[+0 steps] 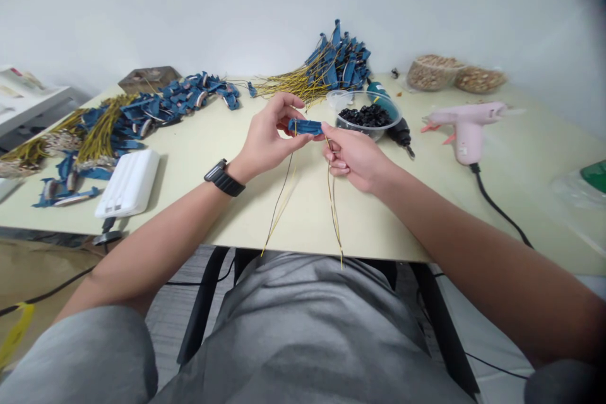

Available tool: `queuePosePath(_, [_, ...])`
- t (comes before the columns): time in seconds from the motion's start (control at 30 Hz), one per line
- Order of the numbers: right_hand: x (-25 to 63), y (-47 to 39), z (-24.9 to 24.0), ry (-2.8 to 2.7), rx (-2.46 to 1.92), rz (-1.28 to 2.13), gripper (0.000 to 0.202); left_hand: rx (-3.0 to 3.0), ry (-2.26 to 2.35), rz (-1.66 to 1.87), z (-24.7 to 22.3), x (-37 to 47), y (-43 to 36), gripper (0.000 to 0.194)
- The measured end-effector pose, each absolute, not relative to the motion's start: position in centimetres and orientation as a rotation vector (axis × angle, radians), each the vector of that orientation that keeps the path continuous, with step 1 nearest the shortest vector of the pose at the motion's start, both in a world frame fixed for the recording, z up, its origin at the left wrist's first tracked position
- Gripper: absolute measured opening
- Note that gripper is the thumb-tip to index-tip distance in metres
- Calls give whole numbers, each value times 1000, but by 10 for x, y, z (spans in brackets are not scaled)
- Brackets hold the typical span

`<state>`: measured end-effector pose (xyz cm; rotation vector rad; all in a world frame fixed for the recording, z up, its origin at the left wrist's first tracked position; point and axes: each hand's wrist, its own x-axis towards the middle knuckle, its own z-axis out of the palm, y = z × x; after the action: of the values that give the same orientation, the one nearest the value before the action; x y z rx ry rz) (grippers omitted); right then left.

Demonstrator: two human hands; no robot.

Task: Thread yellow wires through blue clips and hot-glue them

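Between my two hands, above the table, is a small blue plastic part (307,127) with thin yellow and black wires (332,202) hanging from both its ends. My left hand (272,129), with a black watch on its wrist, pinches the left end between thumb and fingers. At the right end, my right hand (353,154) grips the part with its thumb on top and its other fingers curled below. Just behind my right hand stands a clear plastic bowl (337,101) of small black pieces (367,116).
A pile of blue parts with yellow wires (338,63) lies at the back, another pile (156,107) at the left. A white power bank (130,183) is nearer. Right are a teal and black power tool (400,129), a pink glue gun (466,126) with cable, and bags of tan pieces (433,72).
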<state>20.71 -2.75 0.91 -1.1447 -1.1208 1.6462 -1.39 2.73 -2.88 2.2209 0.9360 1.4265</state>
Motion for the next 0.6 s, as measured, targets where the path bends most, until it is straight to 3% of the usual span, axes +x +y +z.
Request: queuePosePath(0.6, [201, -29, 2, -1263, -1199, 1474, 33, 2395, 902, 1295, -22, -13, 16, 48])
